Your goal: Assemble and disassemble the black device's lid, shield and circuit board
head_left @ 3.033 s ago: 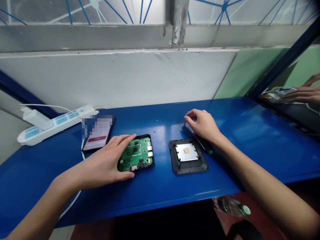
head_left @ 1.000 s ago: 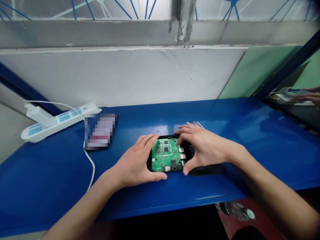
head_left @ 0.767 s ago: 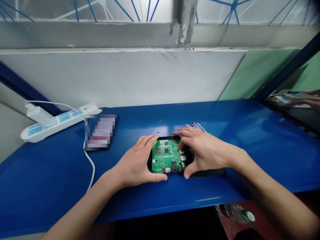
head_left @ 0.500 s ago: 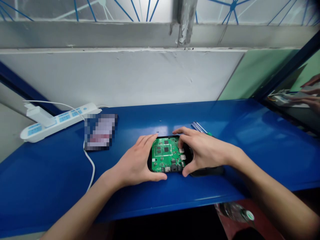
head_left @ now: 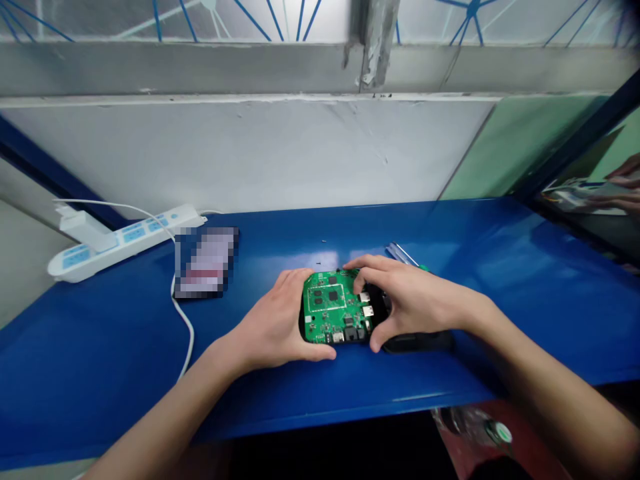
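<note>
A blue table [head_left: 310, 400] runs along a pale wall [head_left: 240, 157], with a green panel [head_left: 480, 150] at the far right.

The left hand [head_left: 277, 323] grips the black case [head_left: 301, 327] at its left end, thumb along the near side and fingers at the far side. The right hand [head_left: 410, 293] curls over the right end, index finger at the ports of the green board [head_left: 325, 317]; whether it is closed on board or case cannot be told. The board lies between the hands, at the middle of the table.

Condition: the case stands open, its black cover [head_left: 420, 342] off and lying just right, partly under the right hand. The board appears raised above the near rim but not clear of the case; full separation is judged outstanding.

Beyond the hands, two small bits, apparently screws [head_left: 319, 263], lie loose on the far side. A screwdriver [head_left: 400, 253] rests beyond the right hand, partly hidden.

Farther left: a phone [head_left: 207, 267], a white cable [head_left: 187, 333] and a power strip [head_left: 133, 233] with a charger [head_left: 89, 230] plugged in. Below the near edge, right, lies a bottle [head_left: 475, 425]. Another person's hand [head_left: 625, 200] shows at the far right, blurred.
</note>
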The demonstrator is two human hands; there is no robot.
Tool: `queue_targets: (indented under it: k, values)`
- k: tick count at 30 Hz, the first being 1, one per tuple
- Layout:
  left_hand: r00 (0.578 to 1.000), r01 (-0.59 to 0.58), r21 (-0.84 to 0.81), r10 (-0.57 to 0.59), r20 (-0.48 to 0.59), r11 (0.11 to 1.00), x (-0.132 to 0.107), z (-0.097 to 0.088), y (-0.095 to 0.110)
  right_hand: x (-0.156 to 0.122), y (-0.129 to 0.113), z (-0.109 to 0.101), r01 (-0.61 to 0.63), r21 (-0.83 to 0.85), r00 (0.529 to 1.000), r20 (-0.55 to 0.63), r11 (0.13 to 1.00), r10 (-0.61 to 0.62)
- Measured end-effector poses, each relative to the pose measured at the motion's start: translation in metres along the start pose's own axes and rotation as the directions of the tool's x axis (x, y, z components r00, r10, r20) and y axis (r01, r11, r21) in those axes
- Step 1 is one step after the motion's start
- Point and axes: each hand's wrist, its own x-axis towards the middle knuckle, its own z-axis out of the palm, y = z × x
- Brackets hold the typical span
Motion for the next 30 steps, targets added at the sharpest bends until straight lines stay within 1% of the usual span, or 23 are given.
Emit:
queue_targets:
  k: [4, 9, 15, 19, 24, 27, 30]
  values:
    - [1.000, -0.016, 0.007, 0.016, -0.020, 1.000, -0.001, 0.003, -0.002, -0.001, 0.004, -0.005, -0.004, 0.076, 1.000, 0.020, 0.997, 0.003]
    - [0.998, -0.046, 0.011, 0.046, -0.041, 0.999, -0.001, 0.005, -0.005, -0.001, 0.006, -0.004, 0.029, 0.060, 1.000, 0.000, 0.998, -0.029]
    - [0.997, -0.061, 0.008, 0.061, -0.043, 0.998, -0.002, 0.005, -0.008, 0.002, 0.007, 0.002, 0.018, 0.021, 0.996, -0.083, 1.000, -0.016]
    - [0.999, -0.051, 0.005, 0.051, -0.018, 0.999, -0.003, 0.005, -0.012, 0.004, 0.008, 0.003, 0.008, 0.002, 0.988, -0.151, 1.000, -0.008]
    - [0.999, -0.023, -0.039, 0.022, -0.024, 0.999, -0.004, 0.003, -0.011, 0.003, 0.010, 0.002, -0.004, 0.013, 0.982, -0.187, 1.000, 0.006]
    - [0.997, -0.031, -0.087, 0.025, -0.069, 0.996, -0.004, 0.000, -0.011, 0.003, 0.011, 0.001, -0.018, 0.017, 0.977, -0.210, 1.000, 0.021]
    - [0.989, -0.081, -0.137, 0.062, -0.135, 0.987, -0.004, -0.003, -0.012, 0.003, 0.012, -0.001, -0.009, 0.037, 0.970, -0.241, 0.999, 0.018]
